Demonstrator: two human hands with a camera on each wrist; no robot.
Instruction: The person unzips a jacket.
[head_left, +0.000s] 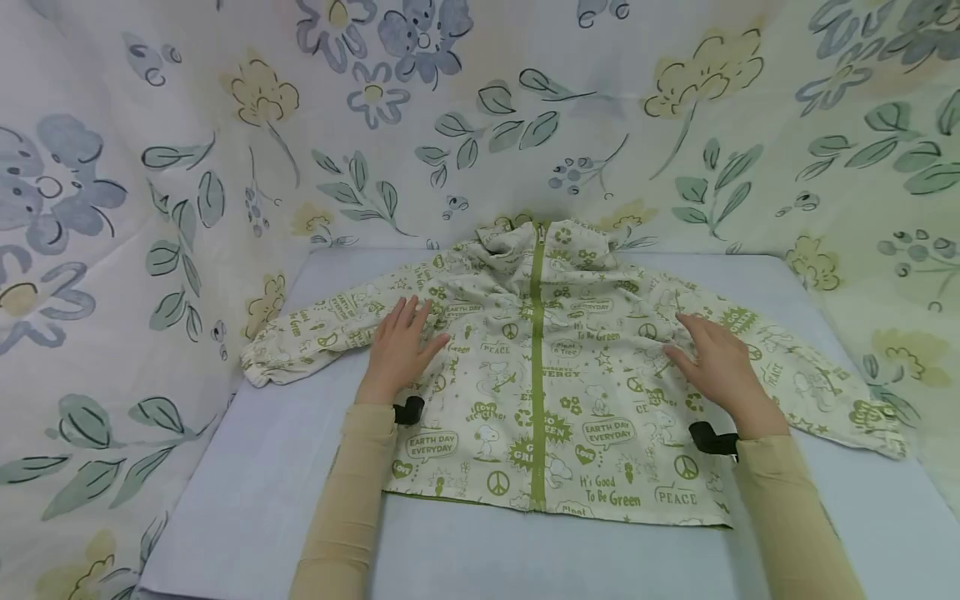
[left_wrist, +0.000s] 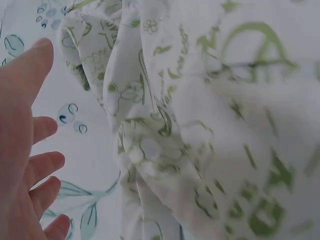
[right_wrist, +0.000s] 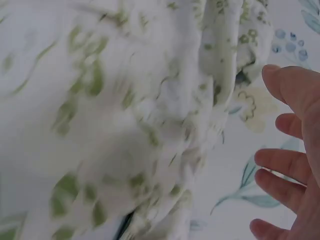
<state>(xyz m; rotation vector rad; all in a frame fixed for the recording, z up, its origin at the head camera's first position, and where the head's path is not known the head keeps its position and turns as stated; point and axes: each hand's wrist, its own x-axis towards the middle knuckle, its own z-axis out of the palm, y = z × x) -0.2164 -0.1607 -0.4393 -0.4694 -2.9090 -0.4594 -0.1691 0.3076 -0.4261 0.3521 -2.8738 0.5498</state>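
Note:
A white zip jacket with green print (head_left: 487, 375) lies front up on the table, its sleeves spread out to both sides and its green zip (head_left: 537, 367) running down the middle. Over the jacket's left side, by the sleeve's root, is my left hand (head_left: 401, 346), fingers extended and thumb apart. My right hand (head_left: 716, 362) is over the opposite side near the other sleeve, with its fingers also extended. In the wrist views, neither the left hand (left_wrist: 22, 135) nor the right hand (right_wrist: 295, 150) holds anything. Whether they touch the cloth I cannot tell.
The pale table (head_left: 285, 492) carries the jacket. Behind it and at the sides hangs a floral cloth (head_left: 480, 108), close to the jacket's collar (head_left: 555, 237). The right-hand cuff (head_left: 888, 429) lies near the table's right edge.

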